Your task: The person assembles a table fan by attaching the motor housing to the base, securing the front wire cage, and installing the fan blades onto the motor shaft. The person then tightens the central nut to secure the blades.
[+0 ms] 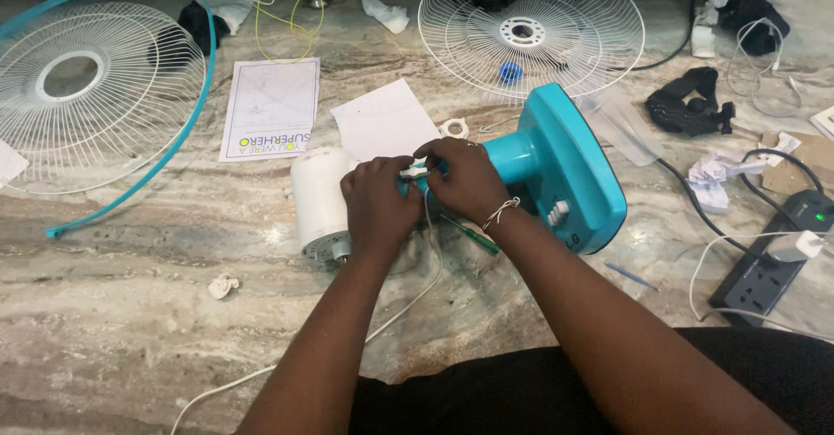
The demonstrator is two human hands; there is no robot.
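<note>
Looking down, I see both forearms reach forward and meet at the middle of the marble floor [130, 313]. My left hand [378, 205] and right hand [469, 179], knuckles up, curl together, pinching a small white part [413, 173] between the white motor housing [317, 196] and the teal fan base [565, 166].

This looks like a home floor or counter turned into a makeshift repair spot. The surface is veined marble-like stone [130, 313]. Around the two hands lie loose fan parts: a white wire grille [87, 88] far to their left, another grille [530, 31] beyond them, a power strip [769, 266] to their right (plugs in it), and paper sheets [269, 109] and crumpled scraps.
</note>
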